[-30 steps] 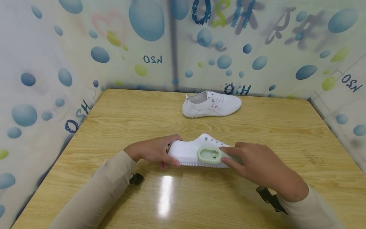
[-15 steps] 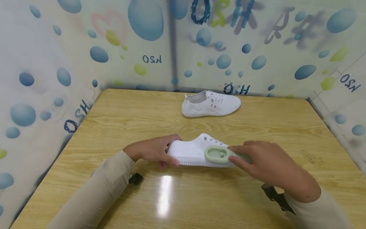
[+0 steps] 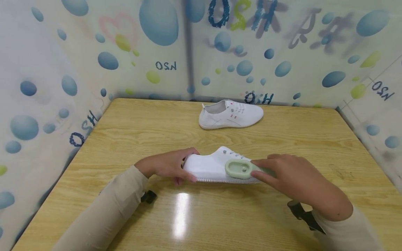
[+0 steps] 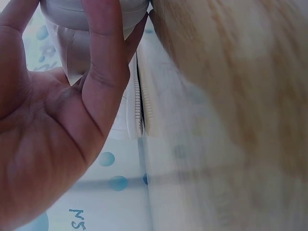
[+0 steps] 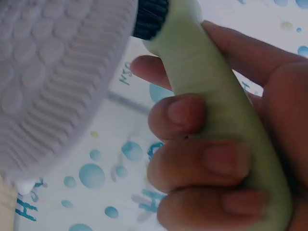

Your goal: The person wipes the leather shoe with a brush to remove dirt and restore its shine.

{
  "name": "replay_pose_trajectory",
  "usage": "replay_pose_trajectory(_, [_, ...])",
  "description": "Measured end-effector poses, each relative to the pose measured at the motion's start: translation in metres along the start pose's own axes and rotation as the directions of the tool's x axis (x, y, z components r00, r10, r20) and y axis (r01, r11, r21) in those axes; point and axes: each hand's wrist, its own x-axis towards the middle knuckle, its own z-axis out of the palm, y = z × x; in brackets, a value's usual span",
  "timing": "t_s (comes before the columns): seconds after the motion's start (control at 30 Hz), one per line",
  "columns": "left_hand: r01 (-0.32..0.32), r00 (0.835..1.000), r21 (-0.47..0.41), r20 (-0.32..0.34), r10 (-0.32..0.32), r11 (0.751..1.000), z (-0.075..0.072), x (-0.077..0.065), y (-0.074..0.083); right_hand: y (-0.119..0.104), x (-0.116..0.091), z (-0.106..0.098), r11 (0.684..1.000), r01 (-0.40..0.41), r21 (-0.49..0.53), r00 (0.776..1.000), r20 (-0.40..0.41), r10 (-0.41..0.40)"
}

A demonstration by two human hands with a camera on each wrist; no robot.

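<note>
White shoe [image 3: 204,165] is held between the two hands, side-on, toe pointed toward the right. Its heel is gripped by the left hand [image 3: 171,164]: fingers are bent round it, near and far sides both covered, gap closed down to heel width. Left forearm is angled in from the lower left, back of the hand turned up.

Green brush [image 3: 237,169] is held by its handle in the right hand [image 3: 292,177]. Three fingers are seen curled round the handle in the right wrist view; grip is fully closed. Right forearm is brought in from the lower right, back of the hand turned up. Brush head is laid against the shoe's near side, just left of the right fingertips; dark bristles [image 5: 149,19] are shown at the sole edge, tread exposed to the right wrist camera.

Second white shoe [image 3: 230,116] is set on the wood table [image 3: 144,129], beyond both hands, toe also rightward. Forearms are covered by beige sleeves [image 3: 110,205]. Table is backed by a bubble-patterned wall [image 3: 176,80], well past the hands.
</note>
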Motion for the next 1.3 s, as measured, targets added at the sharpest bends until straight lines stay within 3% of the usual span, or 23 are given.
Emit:
replay_pose_trajectory(0.23, [-0.009, 1.000, 0.009, -0.002, 0.009, 1.000, 0.000, 0.000, -0.002, 0.007, -0.006, -0.006, 1.000, -0.023, -0.007, 1.000, -0.008, 0.023])
replay_pose_trajectory(0.6, [-0.005, 1.000, -0.001, 0.004, 0.005, 1.000, -0.001, 0.001, -0.002, -0.013, 0.009, 0.013, 1.000, 0.021, 0.010, 0.999, -0.032, -0.021])
replay_pose_trajectory(0.97, [0.005, 1.000, 0.002, -0.003, -0.005, 1.000, 0.000, 0.001, -0.002, 0.000, 0.000, 0.002, 1.000, -0.002, 0.007, 1.000, -0.019, 0.002])
replay_pose_trajectory(1.3, [-0.007, 1.000, 0.012, -0.001, 0.007, 1.000, -0.001, 0.001, -0.002, -0.015, 0.012, 0.015, 0.999, 0.024, 0.023, 1.000, -0.015, -0.024])
